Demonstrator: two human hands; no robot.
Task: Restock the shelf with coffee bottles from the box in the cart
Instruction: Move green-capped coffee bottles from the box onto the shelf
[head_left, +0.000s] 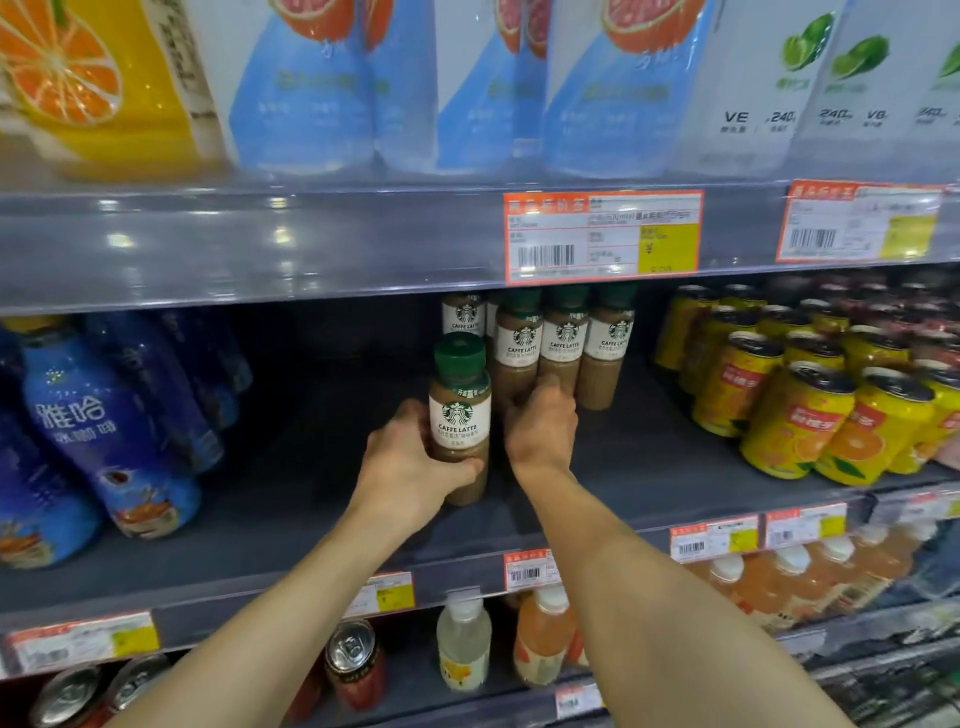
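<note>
At nine o'clock on the middle shelf (649, 483) stand dark blue bottles (111, 431) with white characters, crowding the left edge. A bare stretch of shelf separates them from the person's left hand (410, 467), just left of centre. Its fingers curl round the lower body of a coffee bottle (460, 415), with the thumb wrapped across the front below the white label; the other fingertips are hidden behind the bottle. The bottle stands upright with its green cap on, its base at or just above the shelf surface; which one cannot be told.

Just to its right, the right hand (540, 431) reaches deeper, toward twelve o'clock, to a row of coffee bottles (563, 343) at the back of the shelf. Its fingers lie close together and bend forward against the lower part of the two nearest bottles; whether they grip one or only press on them cannot be told, since the back of the hand hides the fingertips.

At three o'clock, well apart from the coffee, yellow cans (800, 415) with orange pictures stand in ranks.
</note>
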